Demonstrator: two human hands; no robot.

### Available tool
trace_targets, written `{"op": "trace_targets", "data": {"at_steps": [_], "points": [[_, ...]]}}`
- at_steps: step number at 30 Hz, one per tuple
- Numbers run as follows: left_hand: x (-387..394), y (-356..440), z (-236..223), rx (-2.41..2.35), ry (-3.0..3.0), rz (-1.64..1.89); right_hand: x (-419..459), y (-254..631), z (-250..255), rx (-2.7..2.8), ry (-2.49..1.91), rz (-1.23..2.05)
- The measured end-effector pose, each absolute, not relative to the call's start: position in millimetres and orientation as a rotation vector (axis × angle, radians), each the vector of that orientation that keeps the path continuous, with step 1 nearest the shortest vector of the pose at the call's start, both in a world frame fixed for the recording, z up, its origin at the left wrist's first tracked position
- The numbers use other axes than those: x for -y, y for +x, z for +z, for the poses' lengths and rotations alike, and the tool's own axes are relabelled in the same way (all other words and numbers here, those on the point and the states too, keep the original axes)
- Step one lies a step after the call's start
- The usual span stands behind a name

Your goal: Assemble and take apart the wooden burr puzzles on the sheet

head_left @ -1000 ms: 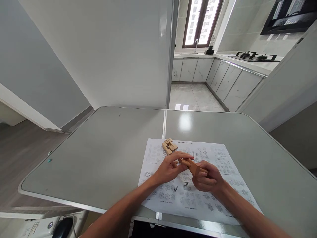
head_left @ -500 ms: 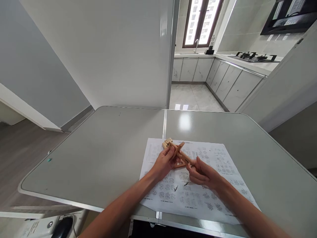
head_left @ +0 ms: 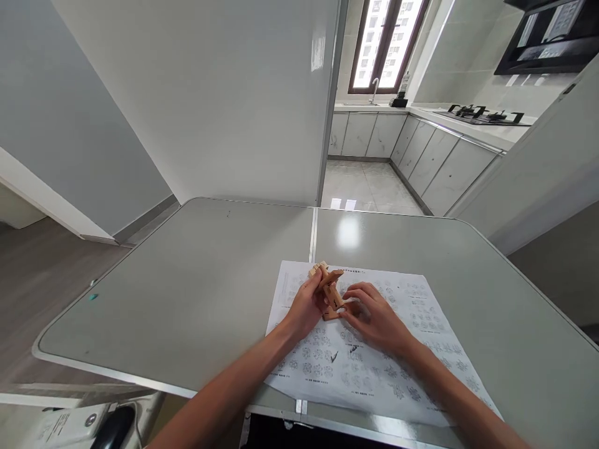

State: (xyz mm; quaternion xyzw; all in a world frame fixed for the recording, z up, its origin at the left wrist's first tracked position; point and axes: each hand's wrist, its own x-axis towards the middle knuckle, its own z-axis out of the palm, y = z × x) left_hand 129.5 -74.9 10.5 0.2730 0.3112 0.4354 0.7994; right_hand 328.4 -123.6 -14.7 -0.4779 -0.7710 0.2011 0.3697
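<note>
Two hands meet over the printed sheet [head_left: 374, 362] — the wooden puzzle pieces [head_left: 331, 293] are clamped in the left hand [head_left: 305, 305], long axis tilted up-right, while the right hand [head_left: 374, 315] is pressed against them from just beside.

We stretch both bare forearms forward, converging toward the middle. Our left hand [head_left: 306, 304] is curled, thumb and fingers pinched closed in a grip. Our right hand [head_left: 377, 318] lies palm down, fingers bent and pointing left, fingertips close to the left hand.
</note>
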Motion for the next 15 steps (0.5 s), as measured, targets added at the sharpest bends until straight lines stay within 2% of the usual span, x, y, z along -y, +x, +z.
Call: {"op": "trace_targets", "data": {"at_steps": [15], "points": [[74.2,129.0,10.5,-0.656,0.656,0.894,120.5,335.7,-26.8,2.088,-1.250,0.553]]}}
